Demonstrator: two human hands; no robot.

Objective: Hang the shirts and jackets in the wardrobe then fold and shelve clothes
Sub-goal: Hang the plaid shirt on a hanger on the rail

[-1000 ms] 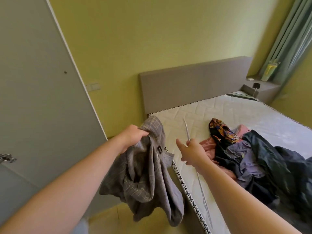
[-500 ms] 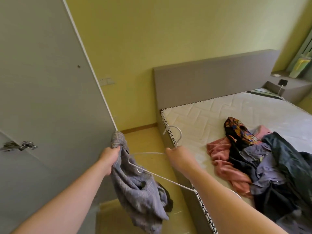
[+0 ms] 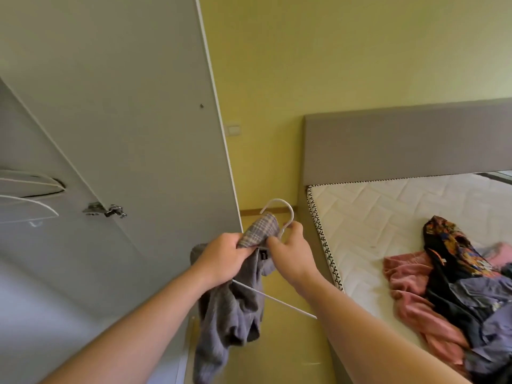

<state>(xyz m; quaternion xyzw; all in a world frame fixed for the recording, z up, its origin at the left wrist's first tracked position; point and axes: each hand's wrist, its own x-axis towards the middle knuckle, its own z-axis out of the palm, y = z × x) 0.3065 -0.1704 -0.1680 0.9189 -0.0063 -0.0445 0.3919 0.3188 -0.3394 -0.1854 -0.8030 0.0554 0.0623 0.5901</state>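
Note:
My left hand (image 3: 221,257) grips the collar of a grey plaid shirt (image 3: 230,309), which hangs limp below my hands in front of the wardrobe. My right hand (image 3: 291,250) holds a white hanger (image 3: 279,209) by its neck, just under the hook. The hook stands above the shirt's collar and one white arm of the hanger slants down to the right. Both hands meet at the collar. On the bed to the right lies a pile of clothes (image 3: 457,286): a pink garment, a patterned dark one, purple and dark blue ones.
An open grey wardrobe door (image 3: 124,120) with a metal hinge (image 3: 106,210) fills the left. Inside at far left hang white hangers (image 3: 30,200). The bed's white mattress (image 3: 388,212) and grey headboard (image 3: 401,142) are on the right, yellow floor between.
My view has swung left toward the wardrobe. The right hand brought the hanger from the bed up to the shirt collar, and both hands have come together there.

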